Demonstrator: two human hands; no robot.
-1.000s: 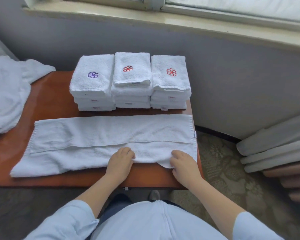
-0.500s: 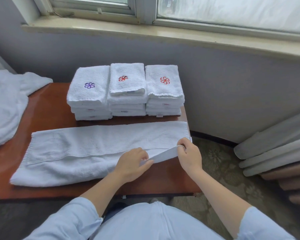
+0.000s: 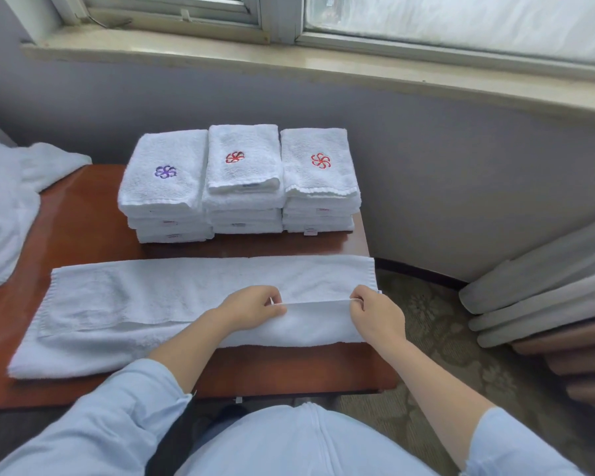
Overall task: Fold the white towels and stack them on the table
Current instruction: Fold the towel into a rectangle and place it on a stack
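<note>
- Long white towel (image 3: 145, 304) lies spread left to right across the near half of the worktop (image 3: 83, 214). Its right end reaches the worktop's right edge.
- The far long side of the towel is folded in toward the middle; the folded edge shows as a line along the left half.
- Left grip (image 3: 251, 312): fingers curled, pinching the near long edge of the towel just right of its middle.
- Right grip (image 3: 378, 316): fingers curled, pinching the same edge near the towel's right end.
- Between the two grips the near edge is lifted and drawn taut in a straight line over the towel's middle. The left part of that near edge lies flat on the worktop.
- Three stacks of folded white towels stand side by side at the far edge of the worktop, touching one another, apart from the spread towel.
- Left stack (image 3: 165, 197) shows a purple embroidered flower on top; middle stack (image 3: 244, 187) and right stack (image 3: 318, 187) each show a red one.
- A loose heap of white cloth (image 3: 0, 207) lies at the left, overlapping the worktop's left end.
- Grey wall and a pale window sill (image 3: 220, 60) stand behind the stacks.
- Patterned carpet (image 3: 426, 338) shows to the right of the worktop.
</note>
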